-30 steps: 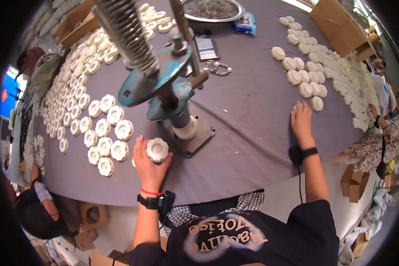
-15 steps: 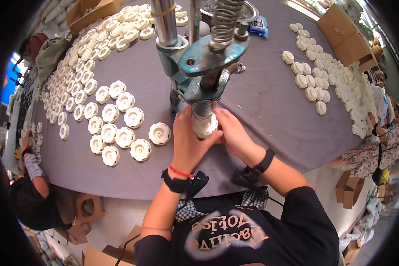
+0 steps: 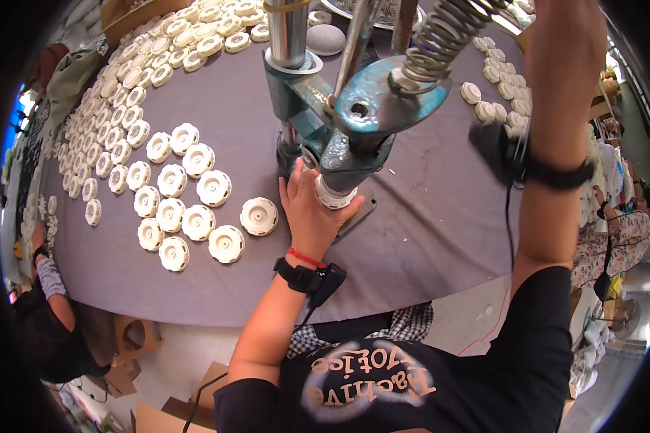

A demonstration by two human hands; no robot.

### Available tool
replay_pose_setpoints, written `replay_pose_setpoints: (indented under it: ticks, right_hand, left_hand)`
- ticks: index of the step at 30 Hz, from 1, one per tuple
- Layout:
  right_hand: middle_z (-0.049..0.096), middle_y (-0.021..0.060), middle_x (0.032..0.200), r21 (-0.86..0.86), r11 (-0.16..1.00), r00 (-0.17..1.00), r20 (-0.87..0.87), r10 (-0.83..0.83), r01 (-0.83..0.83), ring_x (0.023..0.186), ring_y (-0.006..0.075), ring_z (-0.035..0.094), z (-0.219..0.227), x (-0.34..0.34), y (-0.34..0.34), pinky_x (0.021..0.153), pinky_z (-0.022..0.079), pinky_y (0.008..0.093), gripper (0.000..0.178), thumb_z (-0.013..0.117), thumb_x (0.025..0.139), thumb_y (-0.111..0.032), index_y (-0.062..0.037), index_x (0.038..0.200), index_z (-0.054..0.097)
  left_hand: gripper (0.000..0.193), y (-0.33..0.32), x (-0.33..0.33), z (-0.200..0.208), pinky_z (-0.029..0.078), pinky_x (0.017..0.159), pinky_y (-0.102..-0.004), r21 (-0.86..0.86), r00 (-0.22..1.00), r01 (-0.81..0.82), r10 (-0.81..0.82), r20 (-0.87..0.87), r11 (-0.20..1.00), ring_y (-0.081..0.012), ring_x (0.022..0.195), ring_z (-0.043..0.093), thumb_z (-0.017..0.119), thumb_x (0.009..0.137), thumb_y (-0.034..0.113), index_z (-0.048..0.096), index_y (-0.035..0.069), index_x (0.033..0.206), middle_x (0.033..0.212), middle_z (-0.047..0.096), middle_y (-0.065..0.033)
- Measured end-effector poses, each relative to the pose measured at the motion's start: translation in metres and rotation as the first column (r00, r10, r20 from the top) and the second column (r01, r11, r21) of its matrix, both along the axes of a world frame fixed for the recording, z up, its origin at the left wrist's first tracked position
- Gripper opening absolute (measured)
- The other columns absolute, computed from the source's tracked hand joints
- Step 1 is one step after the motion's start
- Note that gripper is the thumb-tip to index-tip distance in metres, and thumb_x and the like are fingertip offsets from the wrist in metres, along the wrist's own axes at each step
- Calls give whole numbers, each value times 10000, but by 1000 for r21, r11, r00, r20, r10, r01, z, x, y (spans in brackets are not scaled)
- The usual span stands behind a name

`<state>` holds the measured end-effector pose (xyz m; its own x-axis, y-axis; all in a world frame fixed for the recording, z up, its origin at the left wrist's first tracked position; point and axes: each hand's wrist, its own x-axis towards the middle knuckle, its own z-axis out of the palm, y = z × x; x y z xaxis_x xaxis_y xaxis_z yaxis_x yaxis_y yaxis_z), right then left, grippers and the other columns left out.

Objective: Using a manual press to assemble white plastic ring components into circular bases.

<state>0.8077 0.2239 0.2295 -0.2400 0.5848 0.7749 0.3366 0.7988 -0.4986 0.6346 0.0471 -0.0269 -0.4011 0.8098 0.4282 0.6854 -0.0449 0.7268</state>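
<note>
A teal hand press (image 3: 354, 108) with a large coil spring stands in front of me on the table. Under its ram sits a white round plastic cap (image 3: 334, 195), mostly covered by the ram from above. My left hand (image 3: 314, 213) is closed round the cap, thumb on its near right side and fingers on its left. My right hand (image 3: 569, 32) is raised high at the upper right, beyond the spring. Its fingers are cut off by the picture's edge, so what they hold does not show. Several loose caps (image 3: 197, 222) lie left of my left hand.
Many more white caps (image 3: 115, 123) cover the table's left side, and another group (image 3: 502, 76) lies at the right. A grey rounded lump (image 3: 325, 40) sits behind the press column. Other people (image 3: 617, 238) are at the far right and left edges.
My right hand has left the cap and swung up to the upper right. The press ram has come down over the cap, and its spring now leans right. My left hand stays at the cap.
</note>
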Motion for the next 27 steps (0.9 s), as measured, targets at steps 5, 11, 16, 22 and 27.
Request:
replay_pose_setpoints:
  ticks: [5, 11, 16, 22, 27]
  right_hand:
    - [558, 131, 1180, -315, 948, 979, 203, 16, 50, 1023, 192, 500, 42, 71, -28, 877, 395, 278, 405, 515, 904, -193, 39, 1235, 498]
    - [453, 187, 1433, -657, 737, 880, 432, 196, 159, 1324, 282, 444, 75, 24, -110, 1082, 351, 337, 641, 482, 845, -211, 53, 1421, 384]
    - [292, 275, 1500, -857, 354, 858, 465, 218, 375, 1395, 353, 321, -140, 46, -151, 1121, 283, 392, 827, 599, 712, -101, 29, 1460, 270]
    - [389, 253, 1432, -492, 851, 946, 323, -17, 183, 1383, 397, 306, -231, 21, -136, 1133, 239, 513, 612, 562, 772, 2, 25, 1363, 404]
    - [475, 241, 1302, -168, 916, 931, -106, 350, -363, 1177, 359, 531, -155, 76, -157, 977, 439, 495, 320, 553, 881, -89, -3, 1185, 499]
  left_hand:
    - [749, 4, 6, 2, 288, 1049, -607, -26, 999, 32, -32, 34, 999, -375, 1255, 460, 862, 597, 448, 510, 43, 1119, 1258, 528, -218]
    - [801, 4, 3, -3, 257, 1069, -600, -21, 1000, 5, -5, 31, 1000, -333, 1324, 404, 861, 594, 448, 484, 29, 1162, 1308, 506, -192]
    - [906, 4, 9, -6, 199, 1100, -596, 1, 1000, 3, -3, -11, 1000, -361, 1365, 338, 855, 592, 474, 433, 9, 1245, 1450, 385, -189]
    - [1091, 0, 10, -9, 171, 1117, -585, 131, 999, 20, -26, 47, 991, -384, 1358, 335, 860, 582, 484, 318, -1, 1395, 1468, 349, -202]
    - [794, -4, 3, -16, 212, 1109, -568, 36, 999, -9, 10, -38, 999, -325, 1162, 522, 857, 636, 392, 504, -12, 1221, 1187, 562, -164]
